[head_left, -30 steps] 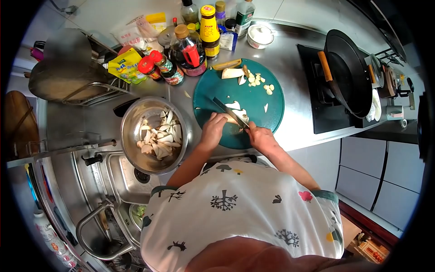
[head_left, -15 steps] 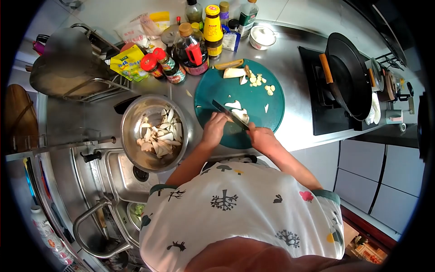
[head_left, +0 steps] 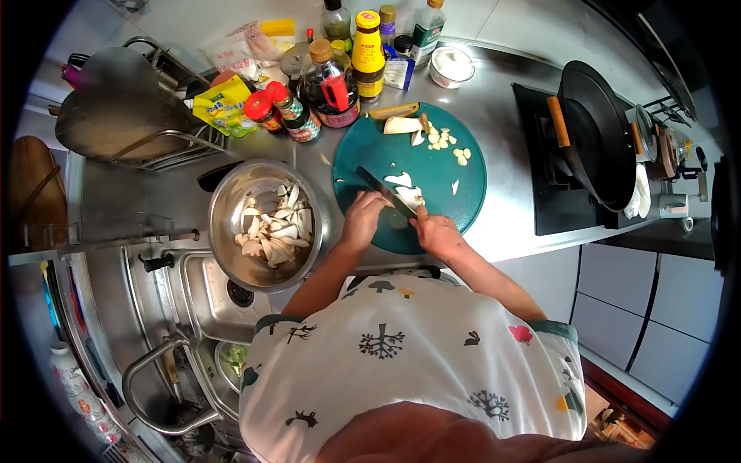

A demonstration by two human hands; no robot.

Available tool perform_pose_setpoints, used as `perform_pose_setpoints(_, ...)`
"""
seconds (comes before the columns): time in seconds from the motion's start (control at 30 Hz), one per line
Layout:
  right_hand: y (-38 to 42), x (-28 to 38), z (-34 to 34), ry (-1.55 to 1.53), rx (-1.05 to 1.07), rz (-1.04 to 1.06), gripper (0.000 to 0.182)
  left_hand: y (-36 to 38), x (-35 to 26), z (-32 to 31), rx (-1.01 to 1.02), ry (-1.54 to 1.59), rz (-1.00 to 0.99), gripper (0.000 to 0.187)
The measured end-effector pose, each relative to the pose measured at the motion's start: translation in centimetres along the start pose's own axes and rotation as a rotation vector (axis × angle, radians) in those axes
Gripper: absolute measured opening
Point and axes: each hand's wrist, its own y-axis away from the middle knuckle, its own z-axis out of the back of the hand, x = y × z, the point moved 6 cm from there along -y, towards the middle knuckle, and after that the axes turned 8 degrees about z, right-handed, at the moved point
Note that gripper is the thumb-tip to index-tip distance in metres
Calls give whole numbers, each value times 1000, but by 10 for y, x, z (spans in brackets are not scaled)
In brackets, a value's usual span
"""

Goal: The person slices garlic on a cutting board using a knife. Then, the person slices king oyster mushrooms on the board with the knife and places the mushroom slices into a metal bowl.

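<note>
Head view: my right hand (head_left: 438, 233) was closed around the handle of the knife (head_left: 377, 184), at 5 o'clock on the green board (head_left: 355, 154), its forearm angled in and the blade pointing towards 10. My left hand (head_left: 361, 219) lay at 8 o'clock, palm down, fingers together and curled near the blade; I can't tell what they pinned. White slices (head_left: 408, 197) lay mid-board, just beyond the blade; the steel bowl (head_left: 225, 251) sat off the board towards 8.

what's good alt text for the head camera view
Right hand holds a kitchen knife beside mushroom pieces on a round green cutting board; left hand is near the blade. A steel bowl of mushroom slices sits left, a black wok right.
</note>
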Motion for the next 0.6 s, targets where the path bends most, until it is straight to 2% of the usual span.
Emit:
perform_pose_setpoints(0.1, 3, 1, 15, -58, -47, 9, 21, -1, -1, 4, -9, 20, -14, 9)
perform_pose_setpoints(0.17, 9, 6, 26, -27, 48, -9, 22, -1, -1, 6, -3, 15, -14, 8)
perform_pose_setpoints(0.3, 11, -1, 17, -11, 56, 39, 20, 1, -4, 4, 25, -53, -36, 9)
perform_pose_setpoints(0.47, -13, 3, 0, -54, -11, 17, 17, 3, -3, 2, 21, -80, -26, 11)
perform_pose_setpoints(0.6, -1, 5, 31, -147, -87, 68, 15, 5, -4, 1, -5, -51, 37, 12)
